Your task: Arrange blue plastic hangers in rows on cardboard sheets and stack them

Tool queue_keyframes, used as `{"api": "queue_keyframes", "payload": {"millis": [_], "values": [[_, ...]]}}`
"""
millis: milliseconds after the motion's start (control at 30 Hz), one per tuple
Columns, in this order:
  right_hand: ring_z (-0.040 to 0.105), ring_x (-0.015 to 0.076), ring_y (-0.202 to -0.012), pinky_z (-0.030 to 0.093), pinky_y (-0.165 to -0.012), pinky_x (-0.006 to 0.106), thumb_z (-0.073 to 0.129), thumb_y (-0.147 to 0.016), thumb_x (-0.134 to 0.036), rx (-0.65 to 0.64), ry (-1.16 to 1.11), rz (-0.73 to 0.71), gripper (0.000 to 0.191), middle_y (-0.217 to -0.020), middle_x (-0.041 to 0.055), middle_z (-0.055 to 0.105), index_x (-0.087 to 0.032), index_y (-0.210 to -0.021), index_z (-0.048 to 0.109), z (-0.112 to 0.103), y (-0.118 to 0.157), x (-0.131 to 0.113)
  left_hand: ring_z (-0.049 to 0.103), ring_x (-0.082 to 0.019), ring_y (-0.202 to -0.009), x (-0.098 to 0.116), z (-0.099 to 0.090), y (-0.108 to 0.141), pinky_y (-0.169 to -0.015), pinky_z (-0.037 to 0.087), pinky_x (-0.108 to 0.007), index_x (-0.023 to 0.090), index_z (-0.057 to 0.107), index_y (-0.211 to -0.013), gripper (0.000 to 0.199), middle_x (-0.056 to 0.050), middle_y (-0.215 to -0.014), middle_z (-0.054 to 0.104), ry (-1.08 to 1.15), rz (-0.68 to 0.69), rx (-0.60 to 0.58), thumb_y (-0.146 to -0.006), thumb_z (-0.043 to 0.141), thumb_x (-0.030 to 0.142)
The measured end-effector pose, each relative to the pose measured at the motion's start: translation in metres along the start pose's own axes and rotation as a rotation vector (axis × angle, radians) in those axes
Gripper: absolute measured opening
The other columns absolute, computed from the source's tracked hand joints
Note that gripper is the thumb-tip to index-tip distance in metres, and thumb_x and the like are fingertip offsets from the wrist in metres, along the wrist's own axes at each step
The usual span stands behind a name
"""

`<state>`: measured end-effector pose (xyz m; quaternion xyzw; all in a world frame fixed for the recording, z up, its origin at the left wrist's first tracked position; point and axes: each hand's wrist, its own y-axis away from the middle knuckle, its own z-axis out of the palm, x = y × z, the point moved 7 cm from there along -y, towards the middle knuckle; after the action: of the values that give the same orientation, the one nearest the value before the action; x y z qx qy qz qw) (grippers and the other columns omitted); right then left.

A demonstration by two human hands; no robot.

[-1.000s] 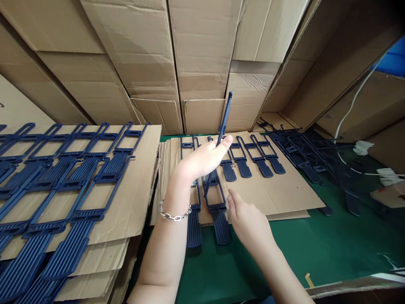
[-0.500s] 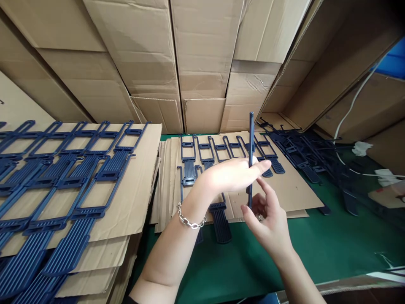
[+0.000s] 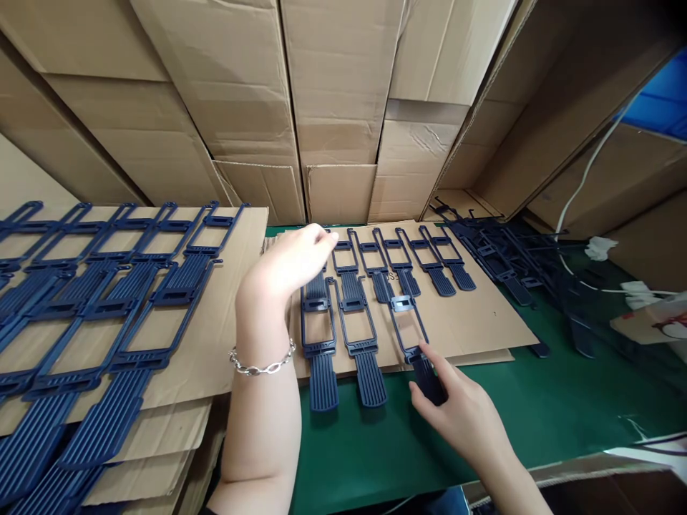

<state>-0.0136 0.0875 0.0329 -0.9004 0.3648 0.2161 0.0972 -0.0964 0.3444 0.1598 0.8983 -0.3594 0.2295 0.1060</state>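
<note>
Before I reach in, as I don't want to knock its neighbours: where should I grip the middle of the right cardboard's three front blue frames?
Pinch the middle frame by the side edges of its ribbed foot, probably coming from the near side: the foot is broad, juts past the near edge of the cardboard, and has gaps either side.

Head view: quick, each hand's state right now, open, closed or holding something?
Left hand: cannot be told; its grip is hidden.
Right hand: grip closed on a blue frame at its near end.
</note>
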Motion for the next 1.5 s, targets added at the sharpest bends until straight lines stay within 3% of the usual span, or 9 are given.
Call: {"api": "queue_keyframes", "payload": {"millis": [167, 367, 700, 900, 1067, 1167, 1267, 1400, 1500], "values": [[0.061, 0.0196, -0.077, 0.046, -0.055, 0.026, 0.043, -0.083, -0.037, -0.076, 0.157, 0.012, 0.049, -0.103, 0.0034, 0.061, -0.025, -0.13, 0.042, 0.011, 0.003, -0.002, 0.055, -0.022, -0.083, -0.019, -0.007, -0.003, -0.068, 0.039, -0.032, 0.021, 0.053, -0.082, 0.04, -0.005, -0.091, 0.062, -0.031, -0.104, 0.031, -0.082, 0.028, 0.052], [0.061, 0.019, -0.072, 0.043, -0.051, 0.026, 0.041, -0.084, -0.041, -0.116, 0.247, 0.034, 0.048, -0.099, 0.0043, 0.062, -0.024, -0.128, 0.046, 0.008, 0.001, -0.011, 0.054, -0.023, -0.096, -0.006, 0.003, -0.003, -0.078, 0.04, -0.033, 0.025, 0.055, -0.089, 0.037, -0.002, -0.106, 0.061, 0.008, -0.057, -0.02, -0.081, 0.03, 0.052], [0.06, 0.0201, -0.072, 0.039, -0.05, 0.026, 0.042, -0.084, -0.042, -0.141, 0.305, 0.065, 0.049, -0.092, 0.0052, 0.062, -0.024, -0.13, 0.045, 0.011, -0.003, -0.023, 0.058, -0.021, -0.077, 0.001, 0.011, -0.004, -0.067, 0.041, -0.032, 0.027, 0.055, -0.093, 0.039, -0.002, -0.095, 0.064, 0.025, -0.019, -0.041, -0.081, 0.031, 0.055], [0.06, 0.0224, -0.077, 0.041, -0.054, 0.028, 0.041, -0.085, -0.042, -0.176, 0.253, 0.113, 0.05, -0.093, 0.0067, 0.062, -0.023, -0.132, 0.042, 0.013, -0.006, -0.028, 0.057, -0.021, -0.08, 0.0, 0.01, -0.004, -0.069, 0.04, -0.032, 0.026, 0.055, -0.094, 0.039, -0.002, -0.098, 0.063, 0.024, -0.022, -0.038, -0.081, 0.031, 0.054], [0.061, 0.0221, -0.075, 0.039, -0.051, 0.026, 0.042, -0.085, -0.048, -0.149, 0.216, 0.115, 0.061, -0.098, 0.0096, 0.061, -0.022, -0.138, 0.029, 0.011, -0.009, -0.029, 0.054, -0.019, -0.069, 0.003, 0.015, -0.008, -0.059, 0.037, -0.03, 0.021, 0.054, -0.073, 0.034, -0.003, -0.08, 0.062, -0.023, 0.028, -0.051, -0.082, 0.031, 0.045], [0.06, 0.0229, -0.07, 0.036, -0.048, 0.026, 0.042, -0.081, -0.058, -0.105, 0.227, 0.125, 0.071, -0.091, 0.0076, 0.061, -0.025, -0.141, 0.023, -0.009, -0.019, -0.025, 0.047, -0.016, -0.059, 0.016, 0.014, -0.008, -0.054, 0.031, -0.028, 0.019, 0.046, -0.061, 0.034, -0.002, -0.064, 0.055, -0.011, 0.13, 0.014, -0.083, 0.031, 0.041], [0.058, 0.0224, -0.068, 0.036, -0.052, 0.028, 0.039, -0.079, -0.064, 0.02, 0.208, 0.149, 0.073, -0.088, 0.0052, 0.061, -0.027, -0.14, 0.024, -0.052, -0.051, -0.006, 0.035, -0.011, -0.05, 0.033, 0.007, -0.002, -0.05, 0.024, -0.027, 0.018, 0.035, -0.055, 0.036, 0.001, -0.053, 0.043, 0.051, 0.222, 0.121, -0.083, 0.035, 0.042], [0.055, 0.0273, -0.087, 0.036, -0.067, 0.033, 0.03, -0.086, -0.053, 0.31, 0.278, 0.168, 0.058, -0.095, 0.0102, 0.06, -0.019, -0.131, 0.04, -0.12, -0.119, 0.043, 0.024, -0.009, -0.048, 0.046, 0.001, 0.003, -0.049, 0.019, -0.026, 0.017, 0.027, -0.055, 0.04, 0.003, -0.05, 0.03, 0.139, 0.314, 0.208, -0.085, 0.037, 0.042], [0.046, 0.0345, -0.106, 0.034, -0.076, 0.038, 0.023, -0.087, -0.051, 0.328, 0.358, 0.205, 0.065, -0.117, 0.0245, 0.046, -0.006, -0.13, 0.04, -0.14, -0.168, 0.093, 0.024, -0.008, -0.048, 0.045, 0.0, 0.001, -0.049, 0.018, -0.026, 0.017, 0.027, -0.056, 0.039, 0.004, -0.049, 0.028, 0.142, 0.31, 0.266, -0.085, 0.038, 0.041]]}}
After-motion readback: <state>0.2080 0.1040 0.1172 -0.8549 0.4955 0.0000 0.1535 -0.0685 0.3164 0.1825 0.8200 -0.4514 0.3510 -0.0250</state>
